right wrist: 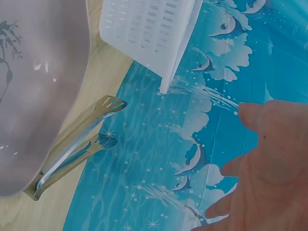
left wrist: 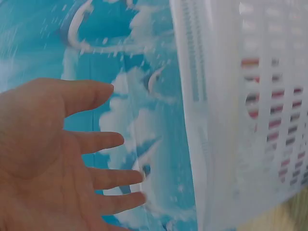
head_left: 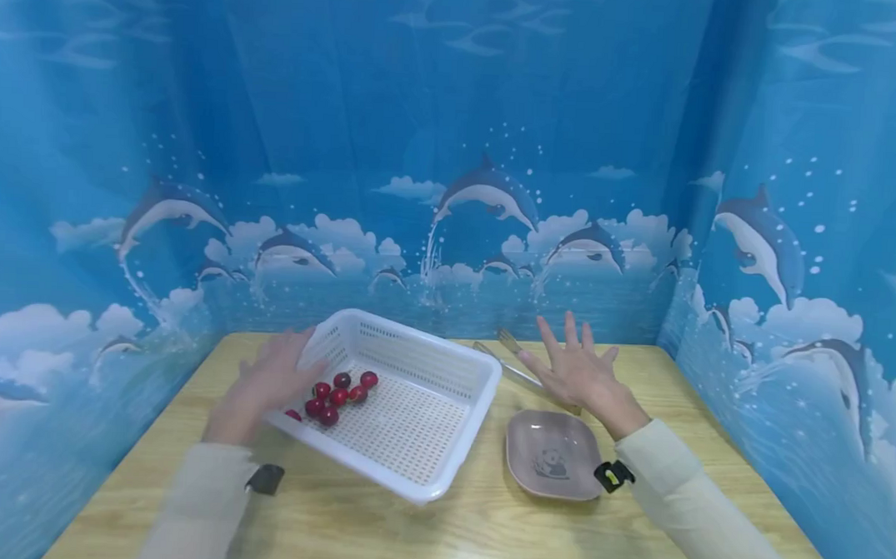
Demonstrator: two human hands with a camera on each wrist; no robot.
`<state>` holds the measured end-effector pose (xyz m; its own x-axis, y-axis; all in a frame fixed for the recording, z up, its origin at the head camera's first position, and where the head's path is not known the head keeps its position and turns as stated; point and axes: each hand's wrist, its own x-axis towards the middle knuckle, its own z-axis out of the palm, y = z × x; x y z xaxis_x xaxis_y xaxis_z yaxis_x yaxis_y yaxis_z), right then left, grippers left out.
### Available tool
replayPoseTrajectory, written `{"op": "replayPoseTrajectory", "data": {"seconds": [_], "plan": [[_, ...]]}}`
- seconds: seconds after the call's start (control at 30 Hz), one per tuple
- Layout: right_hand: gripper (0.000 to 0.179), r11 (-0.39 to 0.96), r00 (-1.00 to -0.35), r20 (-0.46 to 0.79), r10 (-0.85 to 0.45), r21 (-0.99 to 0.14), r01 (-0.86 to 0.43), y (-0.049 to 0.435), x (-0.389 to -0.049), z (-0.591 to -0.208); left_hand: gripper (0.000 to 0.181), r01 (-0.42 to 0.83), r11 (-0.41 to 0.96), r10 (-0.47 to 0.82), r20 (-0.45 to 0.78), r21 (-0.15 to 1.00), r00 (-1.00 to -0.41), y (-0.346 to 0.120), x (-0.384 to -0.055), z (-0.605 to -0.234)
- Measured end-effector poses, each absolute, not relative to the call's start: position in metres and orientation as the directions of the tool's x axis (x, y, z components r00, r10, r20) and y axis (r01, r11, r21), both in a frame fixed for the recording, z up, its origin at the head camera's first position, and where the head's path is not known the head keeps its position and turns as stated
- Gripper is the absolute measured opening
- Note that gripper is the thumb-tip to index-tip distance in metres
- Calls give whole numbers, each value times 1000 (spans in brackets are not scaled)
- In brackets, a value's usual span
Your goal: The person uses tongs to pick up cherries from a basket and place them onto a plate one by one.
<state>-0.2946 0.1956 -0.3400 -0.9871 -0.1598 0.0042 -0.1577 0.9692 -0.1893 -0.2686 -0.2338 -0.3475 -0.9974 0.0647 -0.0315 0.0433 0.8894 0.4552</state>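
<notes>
In the head view, on the wooden table [head_left: 377, 535]: a white perforated plastic basket [head_left: 411, 428], with red cherries [head_left: 339, 396] gathered in its left part. Near its left rim, the left hand [head_left: 267, 380], fingers stretched out, gripping nothing. Between basket and pinkish square plate [head_left: 554, 430], only a narrow strip of wood; on the near side of both, a wider stretch. Above the metal tongs [head_left: 520, 373], the right hand [head_left: 575, 373], fingers spread widely, nothing held. Close behind the basket's far edge, the dolphin-printed curtain [head_left: 464, 80].

In the left wrist view: fingers straight and parted, with a gap before the basket edge; through the slots, blurred red of the cherries.

In the right wrist view: hand apart from the tongs; slotted tong tips near the basket corner, not touching it; tong handle partly hidden behind the plate edge.
</notes>
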Motion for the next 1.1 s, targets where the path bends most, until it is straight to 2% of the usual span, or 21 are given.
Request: {"op": "replayPoseTrajectory", "data": {"seconds": [0.17,0.47,0.87,1.1], "plan": [[83,971,-989,-12,-147,-191,-142,197,-295,-341,72,71,848,81,5,526,-997,-268,-266,-350],[78,975,-990,-17,-139,-178,-133,198,-298,-344,67,-18,808,-4,-26,589,-1000,-315,-258,-373],[77,974,-989,-11,-148,-173,-144,197,-299,-344,54,41,635,-4,56,772,-998,-331,-249,-411],[77,975,-989,-25,-142,-178,-136,198,-299,-345,57,21,490,25,10,872,-1000,-331,-247,-429]]}}
